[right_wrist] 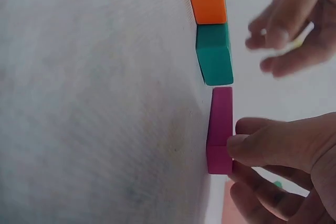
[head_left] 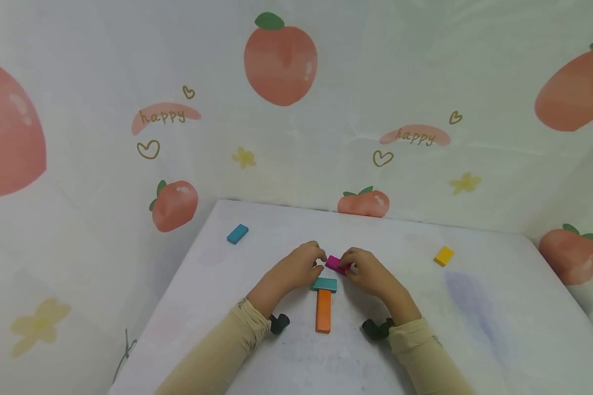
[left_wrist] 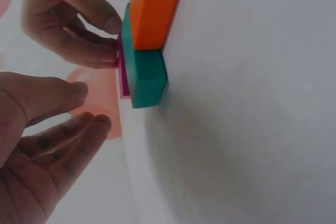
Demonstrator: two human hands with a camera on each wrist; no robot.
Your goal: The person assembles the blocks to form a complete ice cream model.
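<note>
Between the thumb and fingers of my right hand (head_left: pixel 368 270) is the near end of a magenta block (right_wrist: pixel 220 121), which lies slanted on the table. My left hand (head_left: pixel 300 265) holds nothing; its thumb and fingers are parted, as the left wrist view shows, just left of a teal block (head_left: pixel 324 284). That teal block lies crosswise against the far end of an orange block (head_left: pixel 323 311), the two forming a T. Just beyond the teal block sits the magenta one, with a small gap between them in the right wrist view.
A blue block (head_left: pixel 238 234) lies at the table's far left, and a yellow block (head_left: pixel 443 256) toward the far right. Behind the white table (head_left: pixel 474 340) hangs a peach-printed cloth (head_left: pixel 326 142). Black wrist cameras (head_left: pixel 377 329) sit below both hands.
</note>
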